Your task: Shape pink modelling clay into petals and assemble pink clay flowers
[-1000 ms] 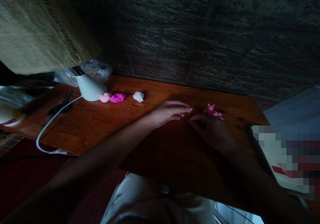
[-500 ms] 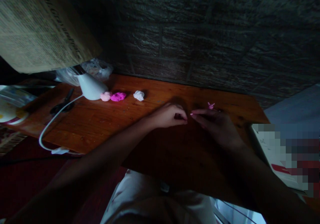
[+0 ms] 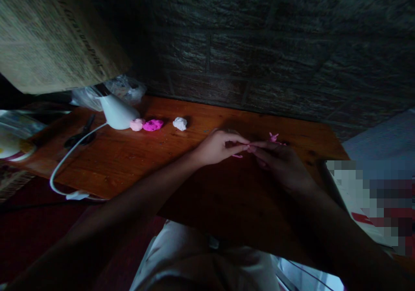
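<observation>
- Meets fingertip to fingertip over the table [image 3: 145, 152], with open wood both toward the front edge and back toward the stone-textured wall [image 3: 227, 57].
- Pinches a tiny pink clay bit [image 3: 249, 147] between thumb and finger of the right hand [image 3: 282, 162].
- Reaches the same spot with the left hand [image 3: 214, 148], thumb and finger curved; cannot tell its grip, too dim at the tips.
- Shows a thin pink strip [image 3: 237, 156] just below the left fingers; cannot tell if held or lying loose.
- Leaves a pink rabbit-eared clay figure [image 3: 274, 137] just behind the right hand, partly hidden by it.
- At the far left, cuts off a white-and-yellow container [image 3: 12, 150] by the frame edge, contents out of sight.
- Behind the lamp base [image 3: 118, 113], shows a crumpled clear plastic bag [image 3: 129, 90], contents unclear.
- Lines up a pale pink lump [image 3: 136, 124] touching the lamp base, a magenta lump [image 3: 153, 125] against the pale one, and a white lump [image 3: 180, 123] set apart to the right.
- Under the newspaper-print lampshade [image 3: 58, 36], shows dark scissors [image 3: 86, 131] crossed by a white cord [image 3: 58, 161].
</observation>
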Demonstrator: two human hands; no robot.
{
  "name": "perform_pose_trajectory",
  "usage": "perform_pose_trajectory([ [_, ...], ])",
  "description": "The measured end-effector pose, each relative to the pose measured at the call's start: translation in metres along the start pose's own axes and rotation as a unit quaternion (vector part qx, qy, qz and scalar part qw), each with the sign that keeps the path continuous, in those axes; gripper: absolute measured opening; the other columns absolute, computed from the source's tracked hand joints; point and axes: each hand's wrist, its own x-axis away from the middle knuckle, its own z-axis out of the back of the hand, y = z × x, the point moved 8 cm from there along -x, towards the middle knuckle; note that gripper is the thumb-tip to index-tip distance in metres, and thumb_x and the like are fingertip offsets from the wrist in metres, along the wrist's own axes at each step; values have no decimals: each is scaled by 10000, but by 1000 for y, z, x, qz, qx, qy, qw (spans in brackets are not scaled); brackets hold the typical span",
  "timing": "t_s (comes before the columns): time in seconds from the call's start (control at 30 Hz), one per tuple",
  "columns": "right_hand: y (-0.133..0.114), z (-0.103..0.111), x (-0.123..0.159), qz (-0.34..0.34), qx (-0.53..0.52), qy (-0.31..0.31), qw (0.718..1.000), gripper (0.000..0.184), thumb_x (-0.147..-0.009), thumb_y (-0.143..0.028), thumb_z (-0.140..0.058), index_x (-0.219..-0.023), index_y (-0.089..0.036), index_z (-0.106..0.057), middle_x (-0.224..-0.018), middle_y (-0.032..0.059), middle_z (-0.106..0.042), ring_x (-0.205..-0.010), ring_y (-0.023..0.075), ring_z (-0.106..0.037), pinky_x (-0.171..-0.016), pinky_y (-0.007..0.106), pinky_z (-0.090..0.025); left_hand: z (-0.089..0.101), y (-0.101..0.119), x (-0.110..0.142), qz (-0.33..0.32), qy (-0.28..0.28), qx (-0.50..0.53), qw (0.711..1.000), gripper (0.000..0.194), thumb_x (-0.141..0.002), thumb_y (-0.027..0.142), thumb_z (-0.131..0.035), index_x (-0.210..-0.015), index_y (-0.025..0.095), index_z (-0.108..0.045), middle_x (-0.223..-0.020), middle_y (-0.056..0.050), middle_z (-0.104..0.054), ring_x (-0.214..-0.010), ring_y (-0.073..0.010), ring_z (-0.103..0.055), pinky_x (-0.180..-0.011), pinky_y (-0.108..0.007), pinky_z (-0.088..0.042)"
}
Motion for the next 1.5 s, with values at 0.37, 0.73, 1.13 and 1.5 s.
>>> perform_pose_trajectory([
  [0.37, 6, 3, -4, 7, -35, 7, 999, 404, -716, -471, -823, -1016, -205, -780, -664, -19, -557, -576, 105, -430, -511, 258, -339, 1, -2, 2, 11, 22, -31, 999, 135, -883, 244, -707, -975, 192, -790, -929, -67, -795, -759, -146, -700, -697, -256, -506],
  [0.73, 10, -1, -7, 4, -80, 20, 997, 452, -673, -478, -864, -1007, -188, -773, -622, -51, -538, -538, 78, -394, -500, 242, -297, 4, -2, 1, 13, 23, -22, 999, 106, -880, 243, -703, -943, 203, -778, -962, -54, -793, -842, -158, -710, -785, -268, -515],
  [1.13, -2, -9, -5, 25, -13, -1, 1000, 509, -683, -628, -805, -906, -171, -776, -547, -71, -457, -510, 83, -352, -489, 250, -285, -3, -2, 3, 7, -33, -71, 997, 127, -948, 266, -591, -980, 204, -697, -952, -46, -741, -849, -153, -658, -821, -278, -487],
  [1.5, -5, -4, -8, 33, 43, 3, 999, 530, -663, -694, -799, -889, -215, -815, -733, 35, -698, -600, 125, -501, -560, 273, -389, -9, -3, 2, -5, -53, -109, 993, 167, -1018, 273, -459, -971, 215, -608, -960, -44, -692, -879, -169, -625, -840, -294, -454],
])
